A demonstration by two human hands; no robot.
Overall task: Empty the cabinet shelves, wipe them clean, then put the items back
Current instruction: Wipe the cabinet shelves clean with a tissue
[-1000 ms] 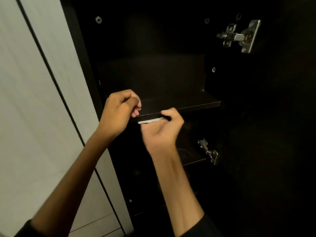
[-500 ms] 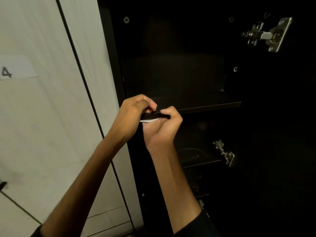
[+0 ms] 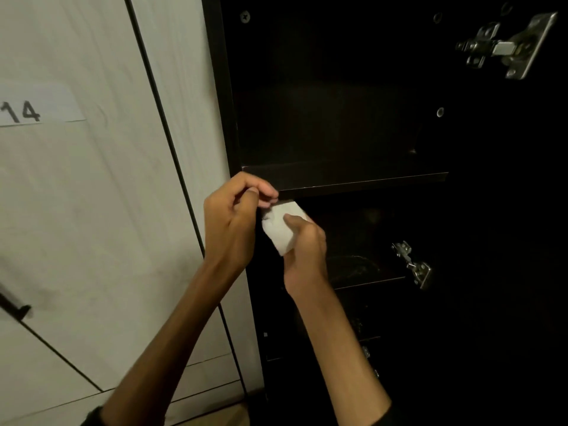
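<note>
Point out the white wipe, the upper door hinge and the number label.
white wipe (image 3: 281, 230): head view, its flat middle, beside the right hand's thumb.
upper door hinge (image 3: 507, 47): head view, the metal arm.
number label (image 3: 37, 104): head view, beside the printed 14.

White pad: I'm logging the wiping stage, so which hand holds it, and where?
The right hand grips the white pad by its lower right end; the left hand's fingers pinch its top corner.

Pale cabinet door (image 3: 76, 210) at left, label "14" (image 3: 33, 106); black handle (image 3: 15, 309) low; dim light.
</note>
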